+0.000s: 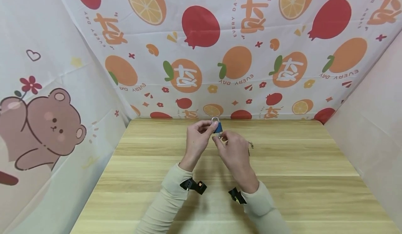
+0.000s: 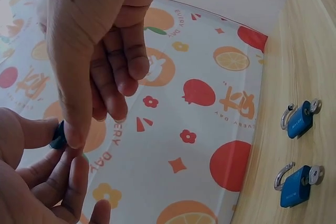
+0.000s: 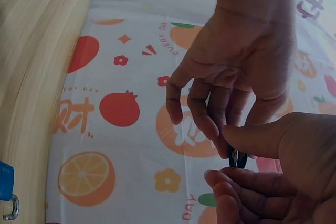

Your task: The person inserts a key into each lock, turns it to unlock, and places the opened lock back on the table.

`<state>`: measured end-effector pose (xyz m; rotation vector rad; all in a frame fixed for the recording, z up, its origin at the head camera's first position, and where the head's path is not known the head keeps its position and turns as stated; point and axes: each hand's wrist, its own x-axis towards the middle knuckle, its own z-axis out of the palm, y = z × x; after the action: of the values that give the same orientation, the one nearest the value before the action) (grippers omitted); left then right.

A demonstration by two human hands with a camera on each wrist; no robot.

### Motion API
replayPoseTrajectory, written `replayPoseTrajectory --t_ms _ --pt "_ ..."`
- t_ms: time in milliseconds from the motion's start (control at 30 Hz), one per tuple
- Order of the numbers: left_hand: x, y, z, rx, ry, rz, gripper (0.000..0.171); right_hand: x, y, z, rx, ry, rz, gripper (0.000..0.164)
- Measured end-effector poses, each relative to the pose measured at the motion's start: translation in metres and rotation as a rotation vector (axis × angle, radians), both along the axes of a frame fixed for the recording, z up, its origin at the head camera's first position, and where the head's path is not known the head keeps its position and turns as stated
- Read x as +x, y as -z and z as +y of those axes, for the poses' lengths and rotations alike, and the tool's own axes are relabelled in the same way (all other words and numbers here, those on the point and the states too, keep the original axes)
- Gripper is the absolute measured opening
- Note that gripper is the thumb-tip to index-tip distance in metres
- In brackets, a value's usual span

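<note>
In the head view my left hand [image 1: 198,136] pinches the body of a small blue padlock [image 1: 218,127] between thumb and fingers. Its silver shackle points up and away; whether it is latched cannot be told. Just below the body, my right hand [image 1: 236,150] pinches a small silver key [image 1: 219,135] at the lock's lower end. In the left wrist view the left hand [image 2: 16,174] comes from the lower left, the right hand [image 2: 86,35] from the top. The fingers largely cover the held padlock [image 3: 237,158] in the right wrist view.
Two more blue padlocks, a farther one [image 2: 300,120] and a nearer one [image 2: 295,187], lie on the wooden table with shackles open and keys inserted. In the head view one shackle [image 1: 250,144] shows beyond the right hand. A fruit-print cloth [image 1: 201,63] hangs behind the table.
</note>
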<state>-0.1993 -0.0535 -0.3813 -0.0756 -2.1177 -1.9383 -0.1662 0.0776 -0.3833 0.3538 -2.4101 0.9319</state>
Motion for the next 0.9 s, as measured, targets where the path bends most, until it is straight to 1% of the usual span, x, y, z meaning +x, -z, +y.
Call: replayPoseTrajectory --t_ms 100,233,467,600,900 --pt "-0.0001 0.0004 0.0002 0.002 0.010 0.004 0.023 -0.0004 0.0006 -0.0016 0.035 0.003 0.044 0.020" --pt "-0.0004 -0.0006 0.0013 -0.005 0.018 -0.001 0.024 -0.0005 0.0013 -0.0034 0.050 0.008 0.072 0.019" --pt "0.0010 -0.0026 0.0030 -0.032 0.009 0.011 0.024 -0.0009 0.0029 -0.0054 0.104 0.000 0.125 0.016" --pt "0.0006 -0.0031 0.0041 -0.046 0.006 0.029 0.024 -0.0009 0.0034 -0.0061 0.105 -0.010 0.136 0.016" --pt "0.0016 -0.0044 0.0047 -0.023 0.017 0.001 0.025 -0.0004 0.0056 -0.0061 0.079 -0.015 0.128 0.014"
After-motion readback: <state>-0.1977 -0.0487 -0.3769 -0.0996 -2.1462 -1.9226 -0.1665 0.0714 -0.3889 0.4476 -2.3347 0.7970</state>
